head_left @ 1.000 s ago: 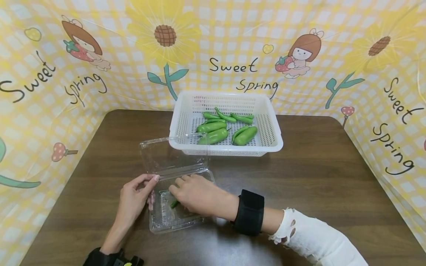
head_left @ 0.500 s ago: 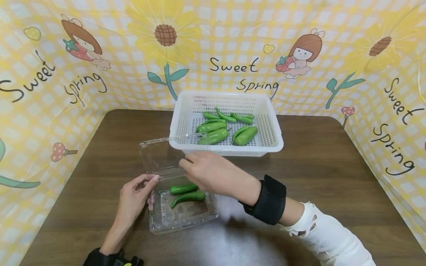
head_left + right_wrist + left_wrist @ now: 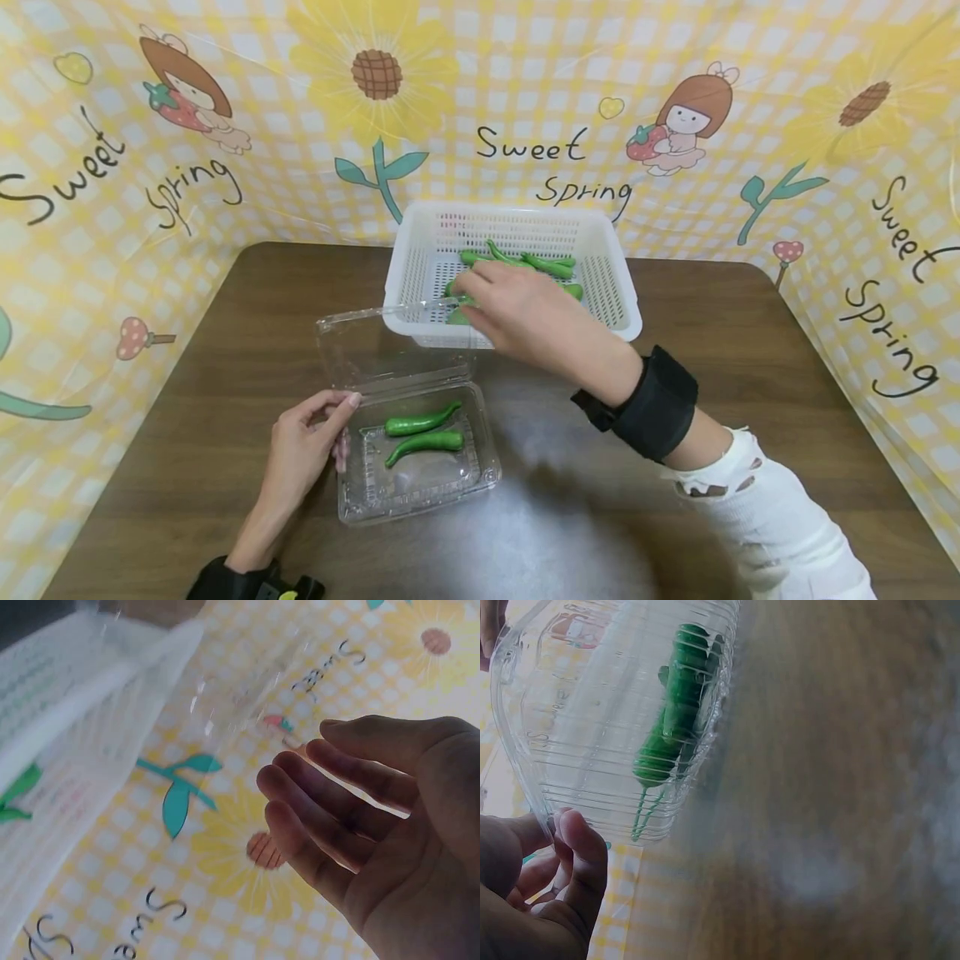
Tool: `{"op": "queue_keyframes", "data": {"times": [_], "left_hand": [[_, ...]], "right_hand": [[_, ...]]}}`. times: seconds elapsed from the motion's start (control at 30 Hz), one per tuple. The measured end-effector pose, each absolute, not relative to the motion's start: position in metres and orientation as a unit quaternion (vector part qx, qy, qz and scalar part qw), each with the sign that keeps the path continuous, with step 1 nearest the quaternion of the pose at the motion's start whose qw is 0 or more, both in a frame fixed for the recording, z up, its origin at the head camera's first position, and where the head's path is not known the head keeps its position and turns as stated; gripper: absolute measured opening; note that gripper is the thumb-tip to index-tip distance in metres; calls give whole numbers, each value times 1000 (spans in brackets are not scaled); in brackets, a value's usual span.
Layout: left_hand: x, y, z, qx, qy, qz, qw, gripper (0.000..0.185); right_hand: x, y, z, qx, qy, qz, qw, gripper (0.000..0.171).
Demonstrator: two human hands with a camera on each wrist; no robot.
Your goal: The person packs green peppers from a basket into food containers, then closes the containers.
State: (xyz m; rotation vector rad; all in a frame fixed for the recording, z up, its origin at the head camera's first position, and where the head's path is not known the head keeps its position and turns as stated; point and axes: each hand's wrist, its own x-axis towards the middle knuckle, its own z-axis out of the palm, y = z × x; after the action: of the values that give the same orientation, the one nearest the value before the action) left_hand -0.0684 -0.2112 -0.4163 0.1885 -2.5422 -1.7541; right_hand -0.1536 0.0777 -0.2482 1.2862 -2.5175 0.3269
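A clear plastic clamshell box [image 3: 405,492] lies on the table with its lid [image 3: 367,346] raised. Two green chili peppers [image 3: 426,442] rest side by side in its base. At the box's left side, my left hand [image 3: 300,446] pinches the rim between thumb and fingers; the left wrist view shows the thumb and fingertips [image 3: 585,832] on the edge. My right hand [image 3: 528,317] hovers over the front of a white basket [image 3: 624,312], hiding some green peppers [image 3: 551,265] inside. In the right wrist view its fingers [image 3: 307,847] are loosely bent, holding nothing.
The basket stands at the back of the brown wooden table [image 3: 675,367], behind the clamshell box. The raised lid partly overlaps the basket's front left corner in the head view. A yellow checked cloth [image 3: 300,167] walls the table's back and sides.
My right hand has left the box and moved up and right to the basket. Both peppers in the box are now uncovered. My left hand stays at the box rim.
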Motion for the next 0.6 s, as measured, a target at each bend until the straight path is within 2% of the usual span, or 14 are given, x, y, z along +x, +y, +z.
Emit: {"op": "queue_keyframes", "data": {"times": [0.6], "left_hand": [[-67, -213, -414, 62, -815, -576, 24, 32]], "right_hand": [[-209, 112, -237, 355, -922, 85, 131, 20]]}}
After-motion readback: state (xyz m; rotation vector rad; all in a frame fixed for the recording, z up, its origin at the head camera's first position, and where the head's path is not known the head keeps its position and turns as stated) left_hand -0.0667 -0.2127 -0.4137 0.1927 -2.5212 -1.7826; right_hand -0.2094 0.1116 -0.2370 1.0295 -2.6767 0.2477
